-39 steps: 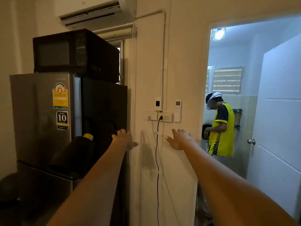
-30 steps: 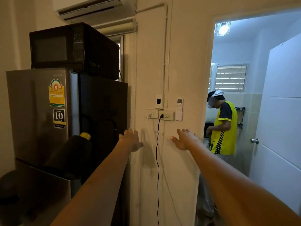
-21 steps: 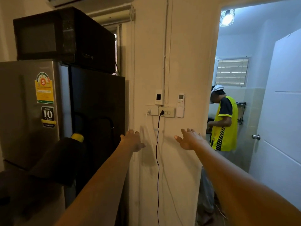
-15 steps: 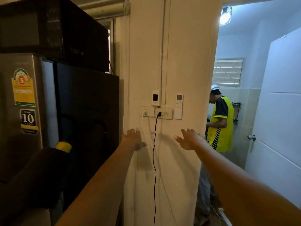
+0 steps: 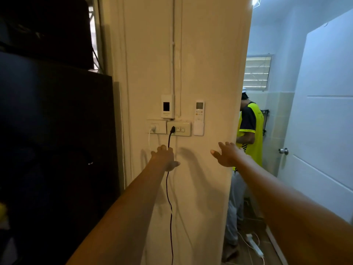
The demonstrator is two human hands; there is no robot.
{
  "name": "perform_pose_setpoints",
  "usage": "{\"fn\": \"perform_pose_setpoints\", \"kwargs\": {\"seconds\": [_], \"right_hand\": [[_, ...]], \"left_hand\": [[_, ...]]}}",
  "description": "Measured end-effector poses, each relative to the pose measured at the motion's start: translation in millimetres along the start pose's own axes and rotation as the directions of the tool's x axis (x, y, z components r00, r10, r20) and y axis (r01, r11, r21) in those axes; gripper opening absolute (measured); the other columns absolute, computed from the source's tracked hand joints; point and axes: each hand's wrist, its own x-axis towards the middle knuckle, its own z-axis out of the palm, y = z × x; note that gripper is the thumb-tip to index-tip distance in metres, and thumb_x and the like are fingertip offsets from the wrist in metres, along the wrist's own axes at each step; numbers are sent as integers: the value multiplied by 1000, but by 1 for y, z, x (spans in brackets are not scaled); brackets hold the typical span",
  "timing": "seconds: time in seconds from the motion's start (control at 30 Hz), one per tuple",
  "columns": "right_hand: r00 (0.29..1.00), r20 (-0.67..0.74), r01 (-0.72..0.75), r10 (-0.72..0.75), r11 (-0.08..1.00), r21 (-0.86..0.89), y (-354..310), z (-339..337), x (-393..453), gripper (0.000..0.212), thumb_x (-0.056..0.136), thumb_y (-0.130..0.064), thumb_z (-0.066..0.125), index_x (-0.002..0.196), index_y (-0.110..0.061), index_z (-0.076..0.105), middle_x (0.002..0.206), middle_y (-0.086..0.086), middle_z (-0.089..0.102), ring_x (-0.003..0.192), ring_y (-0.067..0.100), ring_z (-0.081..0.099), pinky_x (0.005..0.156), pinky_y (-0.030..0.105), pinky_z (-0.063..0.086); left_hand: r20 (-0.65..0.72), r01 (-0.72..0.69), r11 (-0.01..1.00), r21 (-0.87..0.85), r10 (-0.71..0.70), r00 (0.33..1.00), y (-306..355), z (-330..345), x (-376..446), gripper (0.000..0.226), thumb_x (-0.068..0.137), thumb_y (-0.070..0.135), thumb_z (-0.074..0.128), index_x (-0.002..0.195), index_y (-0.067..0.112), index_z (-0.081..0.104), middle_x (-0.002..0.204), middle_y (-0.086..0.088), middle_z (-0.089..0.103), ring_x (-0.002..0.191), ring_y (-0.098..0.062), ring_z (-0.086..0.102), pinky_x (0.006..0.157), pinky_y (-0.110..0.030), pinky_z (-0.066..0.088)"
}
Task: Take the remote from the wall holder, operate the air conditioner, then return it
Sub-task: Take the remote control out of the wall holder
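The white remote (image 5: 199,110) stands upright in its white wall holder (image 5: 198,128) on the cream wall, right of the outlets. Both of my arms are stretched toward the wall. My right hand (image 5: 227,154) is open with fingers spread, just below and to the right of the holder, not touching it. My left hand (image 5: 164,157) is open too, lower left of the remote, in front of a black cord. The air conditioner is out of view.
A black cord (image 5: 169,188) hangs from the outlet plate (image 5: 178,129); a white wall unit (image 5: 167,106) sits above it. A dark fridge (image 5: 55,146) fills the left. On the right, a person in a yellow vest (image 5: 250,134) stands past an open white door (image 5: 324,115).
The view has moved closer to the wall and rightward; the air conditioner, microwave front and fridge labels have left the frame. Both hands stay open and outstretched, now nearer the remote.
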Motion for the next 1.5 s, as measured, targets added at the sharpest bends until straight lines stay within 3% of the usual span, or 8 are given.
{"fn": "perform_pose_setpoints", "kwargs": {"seconds": [0.4,0.6,0.8,0.9,1.0,1.1,1.37,1.5], "right_hand": [[988,-71,155,-139,936,315,24,0,149,71,89,-54,38,144,-12,23,150,15,32,136,34,31,110,46,27],[981,-119,194,-153,726,660,20,-13,213,70,81,-54,55,139,-19,37,143,11,45,127,30,45,107,46,36],[989,-119,145,-84,489,860,16,-13,257,70,64,-61,63,126,-31,50,133,4,55,116,29,54,96,51,47],[991,-127,131,-35,361,923,12,-10,270,52,65,-55,68,111,-33,60,117,2,65,102,23,63,88,45,54],[989,-145,138,9,242,960,7,-4,276,17,68,-43,71,82,-36,64,96,-2,73,83,15,70,72,34,60],[983,-177,167,45,170,971,4,-1,274,9,70,-33,73,74,-36,65,87,-4,74,74,11,72,57,25,59],[949,-300,256,95,319,913,-3,-1,282,28,65,-41,76,90,-32,69,95,1,75,77,18,72,72,42,60],[933,-329,261,144,358,896,-7,1,284,16,64,-41,76,75,-38,67,84,-4,74,73,17,72,70,43,61]], "left_hand": [[-87,-82,951,-297,58,994,73,22,133,73,91,42,53,144,8,16,153,-18,19,138,-37,25,111,-51,29],[-234,-128,807,-576,-13,972,108,35,181,78,91,32,57,147,6,8,157,-17,11,141,-36,22,113,-46,28],[-384,-188,770,-610,-80,920,122,51,208,81,91,21,59,145,0,3,157,-19,4,145,-35,7,118,-43,19],[-461,-184,767,-615,-160,873,127,53,219,79,91,20,58,145,-1,4,158,-20,0,146,-35,-2,118,-40,17],[-465,-169,716,-677,-238,853,131,52,229,76,90,18,60,144,0,10,155,-21,11,144,-36,11,116,-42,25],[-461,-205,643,-738,-259,849,131,55,235,72,88,13,59,144,2,14,152,-23,18,137,-39,27,111,-48,33],[-541,-191,681,-707,-346,766,136,69,250,75,92,21,58,146,7,8,155,-16,16,144,-30,18,113,-40,33],[-560,-206,681,-702,-351,750,139,75,250,78,92,19,58,147,8,4,156,-14,13,145,-29,13,113,-41,32]]}}
